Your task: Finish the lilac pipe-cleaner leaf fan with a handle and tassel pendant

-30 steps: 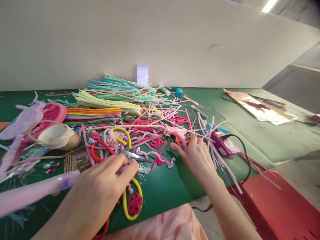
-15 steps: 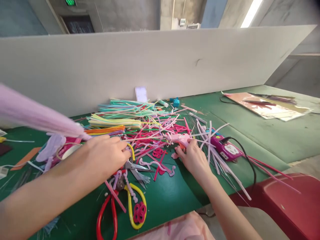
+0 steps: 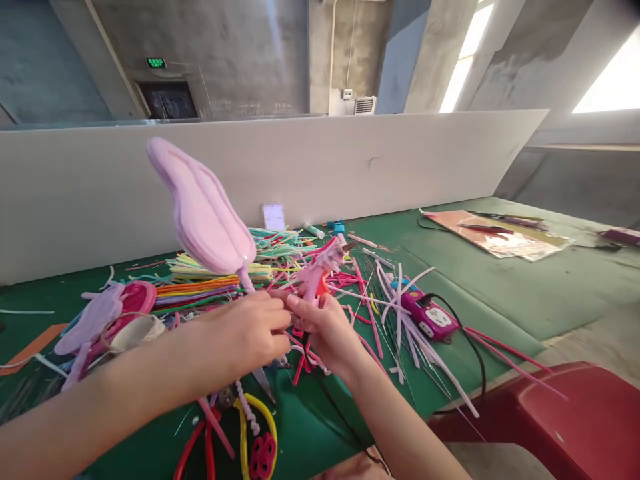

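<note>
My left hand (image 3: 257, 327) is closed around the stem of a lilac pipe-cleaner petal (image 3: 213, 213), which stands tilted up to the left above the table. Close beside it, my right hand (image 3: 327, 330) is wrapped round a pink hot glue gun (image 3: 317, 270), its nozzle pointing up and to the right. The two hands almost meet, and fingers hide the stem's lower end. Beneath them lie scissors (image 3: 263, 385), partly covered, and pliers with one red and one yellow handle (image 3: 273, 423). A small magenta pipe-cleaner loop (image 3: 263, 457) lies on the yellow handle.
Bundles of coloured pipe cleaners (image 3: 195, 291) cover the table's middle. Lilac and magenta shapes (image 3: 95, 319) and a roll of tape (image 3: 135, 337) lie left. A purple power strip (image 3: 433, 317) with a black cable sits right, near a red stool (image 3: 580, 413). A white partition (image 3: 400, 167) stands behind.
My right hand has lifted the glue gun off the pile and brought it left, beside my left hand. The petal has swung upright into view. The head view has tilted up.
</note>
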`<state>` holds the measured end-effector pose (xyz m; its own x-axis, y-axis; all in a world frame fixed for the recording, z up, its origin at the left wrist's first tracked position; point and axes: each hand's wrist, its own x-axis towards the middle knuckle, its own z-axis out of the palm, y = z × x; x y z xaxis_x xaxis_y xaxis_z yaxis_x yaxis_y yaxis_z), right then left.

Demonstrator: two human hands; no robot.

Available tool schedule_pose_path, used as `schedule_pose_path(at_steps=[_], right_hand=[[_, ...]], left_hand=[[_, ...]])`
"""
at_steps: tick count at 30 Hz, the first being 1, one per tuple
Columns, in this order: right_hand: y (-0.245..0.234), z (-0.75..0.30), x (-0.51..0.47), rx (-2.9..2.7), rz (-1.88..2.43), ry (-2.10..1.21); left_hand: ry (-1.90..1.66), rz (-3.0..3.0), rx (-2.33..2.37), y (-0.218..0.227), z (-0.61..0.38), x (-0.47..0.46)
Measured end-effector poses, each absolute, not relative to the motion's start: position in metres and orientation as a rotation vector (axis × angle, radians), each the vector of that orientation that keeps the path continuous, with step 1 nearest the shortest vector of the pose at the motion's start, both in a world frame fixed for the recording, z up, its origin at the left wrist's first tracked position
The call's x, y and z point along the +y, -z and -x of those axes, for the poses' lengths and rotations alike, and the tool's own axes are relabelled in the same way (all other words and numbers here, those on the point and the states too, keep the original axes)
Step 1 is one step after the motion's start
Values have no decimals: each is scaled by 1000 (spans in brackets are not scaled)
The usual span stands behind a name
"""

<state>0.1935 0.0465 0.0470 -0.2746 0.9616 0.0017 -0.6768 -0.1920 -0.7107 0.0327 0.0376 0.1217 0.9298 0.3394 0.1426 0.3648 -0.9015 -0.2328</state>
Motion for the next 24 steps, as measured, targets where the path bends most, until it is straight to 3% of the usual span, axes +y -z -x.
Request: schedule_pose_path(at_steps=[7,24], right_hand=[[-51,-186,42,-427,482,-2091],[-39,-176,43,-483,498,-2266]], left_hand=[[296,2651,-387,-112,-48,16],[287,2805,-422,-85,-38,2]])
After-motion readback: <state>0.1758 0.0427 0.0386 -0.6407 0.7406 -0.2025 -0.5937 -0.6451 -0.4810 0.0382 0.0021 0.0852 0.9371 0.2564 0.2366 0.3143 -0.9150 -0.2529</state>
